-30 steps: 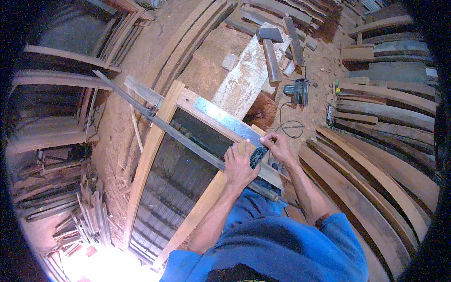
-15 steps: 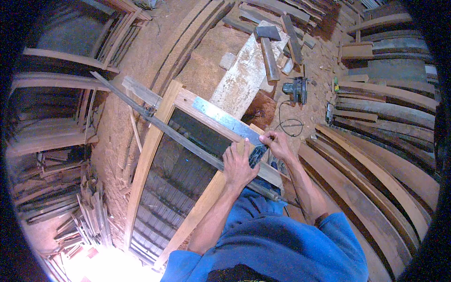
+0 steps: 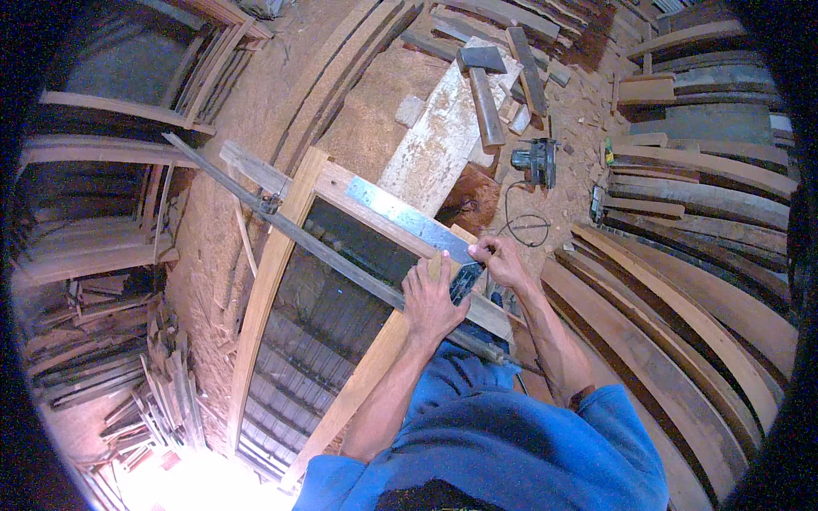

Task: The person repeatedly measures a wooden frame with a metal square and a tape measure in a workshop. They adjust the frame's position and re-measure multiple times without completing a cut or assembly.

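Note:
A wooden frame (image 3: pixel 256 341) with a dark, open middle lies in front of me. Along its cross rail rests the wide silver blade of a try square (image 3: pixel 400 213), whose dark stock turns down beside the frame's near corner. My left hand (image 3: pixel 430 298) is closed over that corner, fingers across the wood and thumb against the dark stock. Thumb and fingers of my right hand (image 3: pixel 501 260) pinch the square where blade and stock meet. My fingers partly hide the corner joint. A long, narrow grey bar clamp (image 3: pixel 341 262) crosses the frame, passing beneath my left hand.
Beyond the frame, an axe-like tool with a wooden handle (image 3: pixel 486 106) lies on a whitish plank (image 3: pixel 434 136). A corded power tool (image 3: pixel 535 163) sits on the sawdust-strewn ground. Boards (image 3: pixel 673 341) are stacked at right; more frames (image 3: pixel 128 111) and scrap wood stand at left.
Both hands stay at the frame's corner with the try square. Only a very slight shift of the whole view shows.

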The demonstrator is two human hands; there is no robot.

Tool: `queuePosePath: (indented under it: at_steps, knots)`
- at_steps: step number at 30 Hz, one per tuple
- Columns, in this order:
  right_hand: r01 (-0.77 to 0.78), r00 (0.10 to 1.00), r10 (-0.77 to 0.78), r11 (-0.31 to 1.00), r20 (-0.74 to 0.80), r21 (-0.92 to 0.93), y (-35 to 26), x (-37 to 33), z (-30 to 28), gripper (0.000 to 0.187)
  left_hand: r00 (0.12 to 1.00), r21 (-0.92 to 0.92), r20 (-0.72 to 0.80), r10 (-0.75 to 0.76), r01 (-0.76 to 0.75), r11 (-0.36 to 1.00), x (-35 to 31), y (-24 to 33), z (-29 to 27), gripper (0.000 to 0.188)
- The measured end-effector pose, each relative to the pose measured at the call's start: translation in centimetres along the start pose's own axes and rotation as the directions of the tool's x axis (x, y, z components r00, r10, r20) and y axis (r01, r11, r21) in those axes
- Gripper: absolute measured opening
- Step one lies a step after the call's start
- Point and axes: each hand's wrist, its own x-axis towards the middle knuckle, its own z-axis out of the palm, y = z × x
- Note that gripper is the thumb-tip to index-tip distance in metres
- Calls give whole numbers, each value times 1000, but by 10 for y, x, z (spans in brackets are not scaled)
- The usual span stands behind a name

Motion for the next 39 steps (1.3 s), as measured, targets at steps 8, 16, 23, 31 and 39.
queuePosePath:
  at_steps: [8, 16, 23, 31, 39]
  knots:
    - [-24, 1000, 24, 1000, 14, 15, -7, -1, -2, 32, 1000, 0, -4, 6, -6, 1000, 0, 0, -1, 94]
    - [-91, 996, 91, 995, -6, -45, -1, 1, 2, 33, 1000, 27, -15, 2, -1, 1000, 0, 0, 1, 93]
    - [-74, 997, 73, 997, 18, 18, -9, 0, -2, 34, 1000, 19, -7, -15, 16, 1000, 0, 2, 2, 94]
    - [-78, 996, 76, 996, 46, 46, -18, 0, -4, 33, 1000, 27, 4, -18, 18, 999, -1, 3, -3, 95]
    - [-195, 979, 188, 976, 79, 99, -4, 3, -2, 30, 995, -8, -96, -13, 12, 1000, -10, 0, 4, 88]
